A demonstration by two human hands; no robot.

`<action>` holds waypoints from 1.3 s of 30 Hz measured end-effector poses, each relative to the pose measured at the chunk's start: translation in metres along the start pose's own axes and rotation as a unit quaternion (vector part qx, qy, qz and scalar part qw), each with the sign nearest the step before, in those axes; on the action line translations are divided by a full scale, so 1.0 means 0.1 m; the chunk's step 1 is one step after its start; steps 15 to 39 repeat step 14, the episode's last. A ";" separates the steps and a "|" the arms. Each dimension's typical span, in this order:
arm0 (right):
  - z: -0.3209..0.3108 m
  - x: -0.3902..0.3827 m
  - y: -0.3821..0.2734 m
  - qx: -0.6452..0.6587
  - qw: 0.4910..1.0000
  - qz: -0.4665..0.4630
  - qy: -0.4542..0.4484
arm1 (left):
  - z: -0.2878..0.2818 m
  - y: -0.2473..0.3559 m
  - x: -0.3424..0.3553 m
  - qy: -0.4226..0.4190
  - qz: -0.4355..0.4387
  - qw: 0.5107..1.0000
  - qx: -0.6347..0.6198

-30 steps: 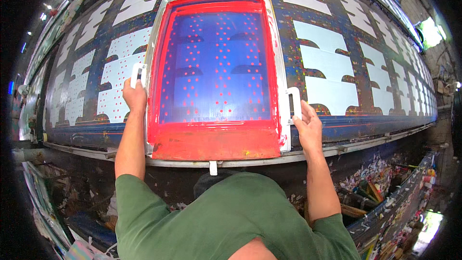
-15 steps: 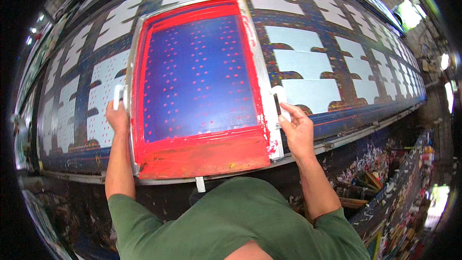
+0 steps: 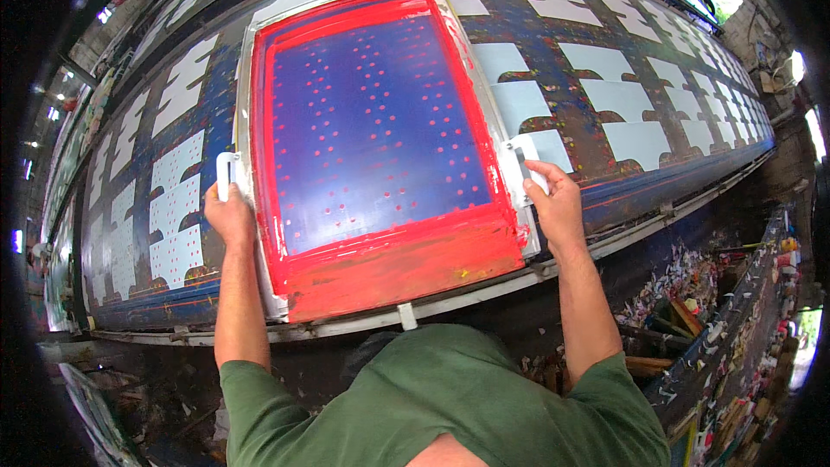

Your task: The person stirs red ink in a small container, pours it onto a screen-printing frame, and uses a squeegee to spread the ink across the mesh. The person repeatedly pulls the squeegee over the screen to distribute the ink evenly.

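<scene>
A large screen-printing frame (image 3: 245, 104) with pale rails lies over the long table in front of me. Its blue mesh (image 3: 372, 134) carries rows of small pinkish dots, and wet-looking red ink (image 3: 406, 255) borders it, widest at the near end. My left hand (image 3: 230, 216) is closed on the white handle (image 3: 226, 175) of the left rail. On the opposite rail, my right hand (image 3: 556, 203) grips the other white handle (image 3: 529, 152) between thumb and fingers. Whether the frame touches the table or hovers just above it, I cannot tell.
White cut panels with red dots (image 3: 175, 233) lie left of the frame; plain pale panels (image 3: 635, 143) stretch away to the right. The table's near metal rail (image 3: 471, 300) runs below the frame. Scraps and debris (image 3: 683, 294) fill a trough at lower right.
The frame has shifted right along the table and now covers more of the plain panels. Both hands have travelled with it, keeping hold of the handles.
</scene>
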State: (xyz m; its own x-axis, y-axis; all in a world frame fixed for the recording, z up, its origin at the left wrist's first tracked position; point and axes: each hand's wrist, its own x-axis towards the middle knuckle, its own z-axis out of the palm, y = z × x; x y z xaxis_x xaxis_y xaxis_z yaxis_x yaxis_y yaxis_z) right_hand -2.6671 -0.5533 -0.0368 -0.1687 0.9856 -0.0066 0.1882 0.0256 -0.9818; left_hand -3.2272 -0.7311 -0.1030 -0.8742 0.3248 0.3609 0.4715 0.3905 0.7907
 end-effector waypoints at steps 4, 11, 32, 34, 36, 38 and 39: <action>-0.73 0.34 0.30 -0.041 0.999 -0.010 0.017 | 0.53 0.47 -0.58 0.009 0.000 0.999 -0.046; -1.78 0.71 0.74 -0.040 0.999 0.006 0.022 | 1.15 1.10 -1.40 0.023 -0.009 0.999 -0.026; -2.07 0.85 0.95 0.014 0.998 0.063 -0.027 | 1.19 1.28 -1.57 -0.009 -0.057 0.998 0.000; -2.07 0.85 0.95 0.014 0.998 0.063 -0.027 | 1.19 1.28 -1.57 -0.009 -0.057 0.998 0.000; -2.07 0.85 0.95 0.014 0.998 0.063 -0.027 | 1.19 1.28 -1.57 -0.009 -0.057 0.998 0.000; -2.07 0.85 0.95 0.014 0.998 0.063 -0.027 | 1.19 1.28 -1.57 -0.009 -0.057 0.998 0.000; -2.07 0.85 0.95 0.014 0.998 0.063 -0.027 | 1.19 1.28 -1.57 -0.009 -0.057 0.998 0.000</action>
